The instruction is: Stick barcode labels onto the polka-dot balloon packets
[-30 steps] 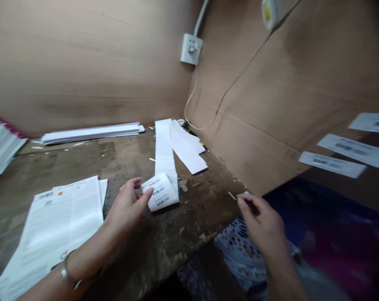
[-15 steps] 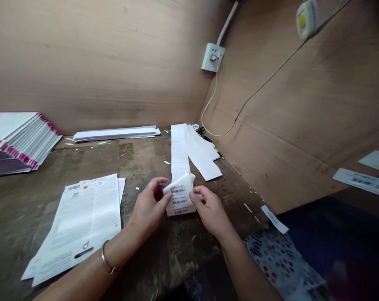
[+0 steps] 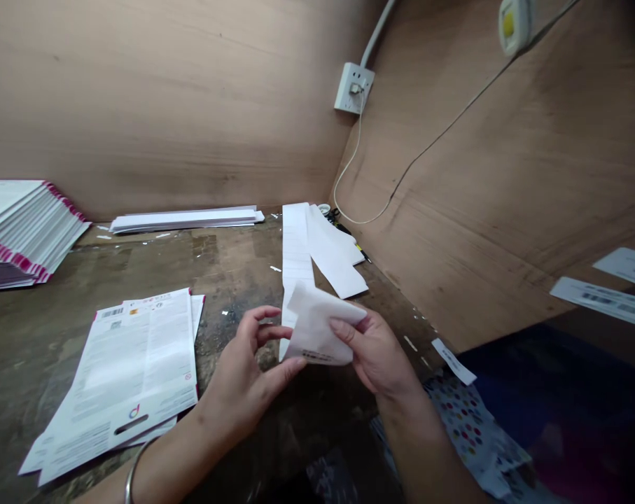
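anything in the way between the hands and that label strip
Nothing visible stands in the way. The right hand is on the folded end of the white label strip with no object between them, and the left hand is right beside it, its thumb at the lower edge.

We pinch the folded end of a white barcode label strip [image 3: 317, 329] in our right hand [image 3: 377, 350], with faint barcode print along its lower edge. Our left hand [image 3: 248, 371] stays curled open, thumb at that edge. The strip's blank length [image 3: 296, 259] lies flat behind, beside a second white strip [image 3: 338, 262].
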The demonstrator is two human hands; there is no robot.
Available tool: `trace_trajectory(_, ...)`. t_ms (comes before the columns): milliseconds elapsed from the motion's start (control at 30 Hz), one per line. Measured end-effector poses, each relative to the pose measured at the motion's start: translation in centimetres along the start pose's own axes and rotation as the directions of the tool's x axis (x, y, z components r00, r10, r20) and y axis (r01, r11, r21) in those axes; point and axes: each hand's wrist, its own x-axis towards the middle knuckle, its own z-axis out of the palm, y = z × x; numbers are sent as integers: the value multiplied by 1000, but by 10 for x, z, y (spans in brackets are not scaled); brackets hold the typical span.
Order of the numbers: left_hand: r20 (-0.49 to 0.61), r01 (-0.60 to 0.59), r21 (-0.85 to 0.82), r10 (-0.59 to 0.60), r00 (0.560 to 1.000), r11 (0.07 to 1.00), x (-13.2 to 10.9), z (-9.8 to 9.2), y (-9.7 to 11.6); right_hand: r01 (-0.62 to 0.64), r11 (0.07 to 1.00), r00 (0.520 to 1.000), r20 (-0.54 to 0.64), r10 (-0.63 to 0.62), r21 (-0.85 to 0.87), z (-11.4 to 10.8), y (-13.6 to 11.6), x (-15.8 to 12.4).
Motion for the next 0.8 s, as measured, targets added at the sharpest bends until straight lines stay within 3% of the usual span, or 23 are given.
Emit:
trace_trajectory(133, 254, 37, 3, -36, 967, 999, 9, -2, 10, 200, 979, 963, -191, -188, 48, 4, -2, 15)
trace_trajectory(233, 262, 150, -194, -96, 960, 969, 13, 0, 14, 289, 951, 888, -341, -309, -109, -5, 1, 28)
trace_trajectory(333, 221, 249, -310, -186, 957, 918, 17, 3, 11, 259, 883, 785, -447, -429, -391, -14, 6, 27)
trace_trajectory(367, 212, 262, -316, -202, 956, 912, 19, 4, 9, 206, 855, 784, -443, -435, -476, -15, 8, 22)
trace_trajectory(433, 206, 279, -324, -220, 953, 904, 20, 5, 4, 82, 840, 862, -385, -330, -537, -15, 12, 10)
trace_trajectory(500, 214, 296, -322, -235, 948, 899, 21, 5, 1, -10, 898, 946, -296, -134, -439, -11, 15, -1)
trace_trajectory(533, 223, 303, -315, -241, 945, 900, 20, 6, 0, -29, 934, 965, -254, -68, -357, -9, 17, -4)
trace_trajectory(600, 258, 295, -275, -225, 939, 915, 19, 5, 2, 6, 980, 966, -251, -57, -199, -4, 20, -5)
trace_trajectory(667, 305, 217, -173, -157, 939, 961, 17, 5, 7, 81, 988, 938, -324, -121, -132, -2, 23, -2)
trace_trajectory(800, 285, 23, 19, -27, 958, 1000, 14, 3, 13, 61, 973, 921, -364, -142, -224, -4, 30, 3)
